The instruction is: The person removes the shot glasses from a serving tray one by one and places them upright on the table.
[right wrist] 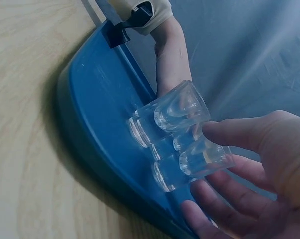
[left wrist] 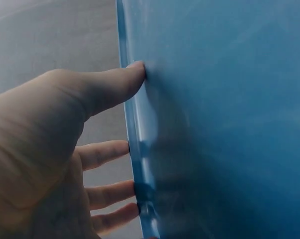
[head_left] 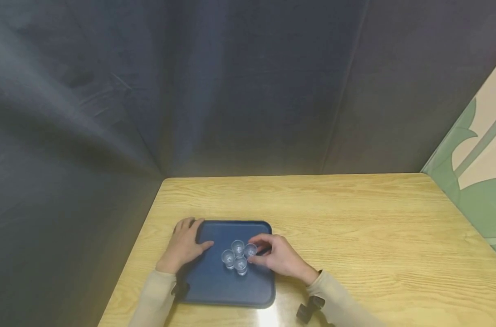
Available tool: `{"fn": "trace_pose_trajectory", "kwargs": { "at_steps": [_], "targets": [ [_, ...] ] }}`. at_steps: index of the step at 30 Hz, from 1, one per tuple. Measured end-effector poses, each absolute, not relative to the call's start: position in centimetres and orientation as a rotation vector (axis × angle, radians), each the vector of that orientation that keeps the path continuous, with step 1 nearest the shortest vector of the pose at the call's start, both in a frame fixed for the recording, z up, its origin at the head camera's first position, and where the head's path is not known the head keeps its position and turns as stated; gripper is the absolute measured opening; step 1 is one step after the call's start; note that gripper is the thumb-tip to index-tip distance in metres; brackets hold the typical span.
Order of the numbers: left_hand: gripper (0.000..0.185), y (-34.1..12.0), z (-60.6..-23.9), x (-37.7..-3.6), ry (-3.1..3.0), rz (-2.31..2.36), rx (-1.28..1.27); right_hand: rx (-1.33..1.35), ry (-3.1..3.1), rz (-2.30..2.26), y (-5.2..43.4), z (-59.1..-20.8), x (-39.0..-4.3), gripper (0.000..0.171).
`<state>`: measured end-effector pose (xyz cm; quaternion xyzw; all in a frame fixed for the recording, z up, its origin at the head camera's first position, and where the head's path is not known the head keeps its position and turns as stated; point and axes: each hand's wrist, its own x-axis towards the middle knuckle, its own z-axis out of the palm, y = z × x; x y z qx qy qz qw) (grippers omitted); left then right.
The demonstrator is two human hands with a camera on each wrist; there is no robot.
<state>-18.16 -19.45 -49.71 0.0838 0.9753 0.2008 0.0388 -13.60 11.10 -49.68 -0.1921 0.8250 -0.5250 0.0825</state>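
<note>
Several clear shot glasses point(head_left: 228, 259) stand upright in a tight cluster on a blue tray point(head_left: 215, 290). My right hand point(head_left: 282, 256) comes in from the right and holds the rightmost shot glass point(head_left: 251, 250) between thumb and fingers. In the right wrist view, this glass point(right wrist: 200, 162) sits between the thumb and the fingers, close against its neighbours. My left hand point(head_left: 184, 247) holds the tray's left edge. The left wrist view shows the thumb over the rim point(left wrist: 135, 119) and the fingers along its outer side, their tips partly hidden.
The tray lies on a light wood-grain table point(head_left: 354, 227), towards its left side. Dark curtains point(head_left: 252, 91) hang behind and to the left. A leaf-patterned surface point(head_left: 484, 181) stands at the right. A dark wrist mount point(head_left: 309, 309) sits below the right sleeve.
</note>
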Motion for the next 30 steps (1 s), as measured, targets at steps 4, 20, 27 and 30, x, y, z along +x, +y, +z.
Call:
{"fn": "trace_pose_trajectory", "kwargs": {
  "at_steps": [4,20,27,30],
  "targets": [
    [0.083,-19.42,-50.04,-18.22,3.003,0.599,0.267,-0.541,2.484,-1.570,11.03,-49.78,-13.59,0.043],
    [0.083,-19.30,-50.17,-18.02,2.987,0.614,0.237,-0.447,2.466,-1.685,11.55,-49.59,-13.46,0.042],
    [0.082,-19.35,-50.30,-18.10,2.998,0.606,0.255,-0.318,2.478,-1.809,11.82,-49.50,-13.62,0.039],
    [0.082,-19.41,-50.35,-18.10,2.997,0.607,0.257,-0.241,2.486,-1.861,11.93,-49.45,-13.75,0.039]
  ]
}}
